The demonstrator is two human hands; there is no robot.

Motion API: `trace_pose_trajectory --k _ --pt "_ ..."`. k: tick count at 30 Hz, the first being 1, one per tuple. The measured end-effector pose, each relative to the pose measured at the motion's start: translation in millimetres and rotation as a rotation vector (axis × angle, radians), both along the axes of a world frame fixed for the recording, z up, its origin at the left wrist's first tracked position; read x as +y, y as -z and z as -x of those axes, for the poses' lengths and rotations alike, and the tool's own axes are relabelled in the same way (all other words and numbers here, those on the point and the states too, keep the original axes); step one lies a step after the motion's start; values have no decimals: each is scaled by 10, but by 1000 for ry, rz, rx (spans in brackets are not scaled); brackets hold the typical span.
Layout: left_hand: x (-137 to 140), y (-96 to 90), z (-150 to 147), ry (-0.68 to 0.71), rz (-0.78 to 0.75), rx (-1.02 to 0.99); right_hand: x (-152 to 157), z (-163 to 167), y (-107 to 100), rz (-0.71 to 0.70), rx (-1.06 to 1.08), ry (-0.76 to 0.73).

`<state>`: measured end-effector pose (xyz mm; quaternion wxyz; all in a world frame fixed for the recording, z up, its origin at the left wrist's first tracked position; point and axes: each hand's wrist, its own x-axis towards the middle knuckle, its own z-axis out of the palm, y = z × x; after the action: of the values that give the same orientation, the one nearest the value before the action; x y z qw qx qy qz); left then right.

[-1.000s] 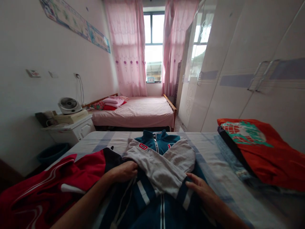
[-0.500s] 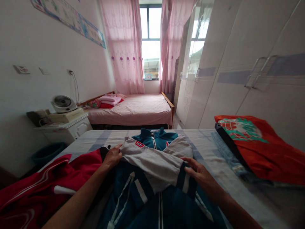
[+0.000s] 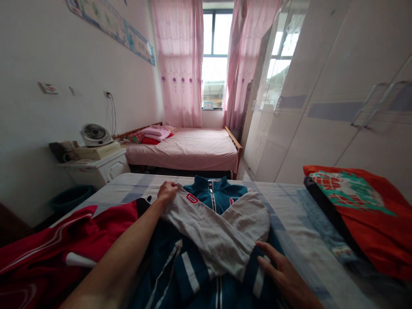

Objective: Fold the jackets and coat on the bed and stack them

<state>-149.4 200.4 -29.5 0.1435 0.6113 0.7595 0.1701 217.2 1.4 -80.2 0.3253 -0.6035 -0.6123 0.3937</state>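
A teal zip-up jacket (image 3: 225,189) with pale grey sleeves lies front up on the bed in front of me. Both sleeves are crossed over its chest, and their dark cuffs have white stripes. My left hand (image 3: 168,193) is closed on the jacket's shoulder at the left, by the red-outlined mark. At the lower right, my right hand (image 3: 281,268) rests its outstretched fingertips against the cuff of the upper sleeve, thumb and forefinger apart. A red garment (image 3: 112,223) with white piping lies to the left, partly behind my left forearm.
On the right lies a stack with an orange printed garment (image 3: 363,206) over folded jeans (image 3: 325,227). Beyond the near bed (image 3: 283,193) stand a pink-covered bed (image 3: 199,146), a white bedside cabinet (image 3: 112,167) with a fan (image 3: 96,134), and a tall wardrobe (image 3: 309,141).
My left hand has moved up and right along the jacket's shoulder. My right hand has shifted down with the cuff, its grip loosened. The view has turned slightly left.
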Motion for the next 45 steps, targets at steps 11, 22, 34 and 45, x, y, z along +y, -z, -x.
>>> trace_pose_trajectory --k 11,22,34,45 --pt "-532 85 -249 334 -173 267 -188 191 -137 -168 -323 59" --pt "-50 -52 -169 353 -193 402 902 7 -682 -398 -713 11" --pt "443 241 -282 422 -117 424 2437 312 -260 -248 -850 -7" --pt "116 -403 -446 394 -292 305 2071 474 -779 -500 -776 49"
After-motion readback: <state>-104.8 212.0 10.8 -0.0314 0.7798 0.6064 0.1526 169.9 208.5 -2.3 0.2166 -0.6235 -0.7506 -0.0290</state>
